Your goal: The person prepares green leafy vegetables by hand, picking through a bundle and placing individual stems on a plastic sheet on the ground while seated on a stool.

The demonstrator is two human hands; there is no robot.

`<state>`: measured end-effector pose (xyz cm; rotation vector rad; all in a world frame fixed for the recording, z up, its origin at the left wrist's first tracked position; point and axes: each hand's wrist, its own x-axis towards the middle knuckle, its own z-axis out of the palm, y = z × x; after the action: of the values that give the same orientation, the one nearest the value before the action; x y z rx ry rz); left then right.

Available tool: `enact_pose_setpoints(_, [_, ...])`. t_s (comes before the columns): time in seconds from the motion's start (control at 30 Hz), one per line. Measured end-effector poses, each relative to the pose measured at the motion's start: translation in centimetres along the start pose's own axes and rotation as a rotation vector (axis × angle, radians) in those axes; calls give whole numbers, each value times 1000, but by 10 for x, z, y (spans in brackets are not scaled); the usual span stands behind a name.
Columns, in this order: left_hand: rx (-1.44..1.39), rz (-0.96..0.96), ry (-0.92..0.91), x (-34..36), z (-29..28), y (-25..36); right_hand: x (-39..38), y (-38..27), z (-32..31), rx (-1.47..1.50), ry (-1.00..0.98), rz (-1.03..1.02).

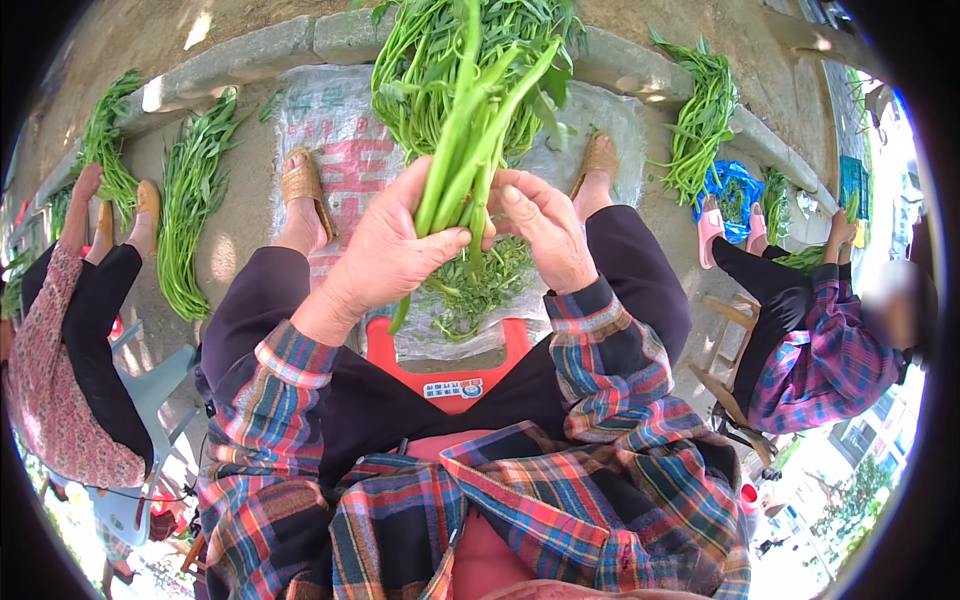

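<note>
- Paved ground [250, 150] with a stone kerb [240, 58] across the top; a pale printed plastic sheet [615, 120] lies between your feet.
- Head view: your left hand [395, 240] is closed around a bundle of green stems [462, 170], thumb across the front. Bundle is up off the sheet, above your lap, stems pointing away from you.
- Your right hand [545, 230] is half-curled just beside it, thumb raised, fingertips at the bundle's right side. Can't tell whether they grip a stem.
- One loose stem [401, 314] hangs below your left hand.
- Big leafy pile [420, 100] sits beyond the bundle, cut off by the top edge; loose leaves [500, 295] lie nearer you, partly behind your hands.
- Your left fingers are mostly hidden behind the stems.
- Red stool [440, 385] between your thighs, partly covered by them.
- Co-worker at left [75, 350] is cropped by the dark rim; co-worker at right [820, 350] has a blurred head.
</note>
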<state>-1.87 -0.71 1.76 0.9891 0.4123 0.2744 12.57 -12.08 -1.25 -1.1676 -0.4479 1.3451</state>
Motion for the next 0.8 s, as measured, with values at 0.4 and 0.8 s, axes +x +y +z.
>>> enact_pose_setpoints(0.4, [1865, 354, 146, 10, 25, -48, 9, 16, 1, 363, 78, -35])
enact_pose_setpoints(0.8, [1780, 472, 37, 0, 44, -51, 7, 16, -15, 631, 192, -57])
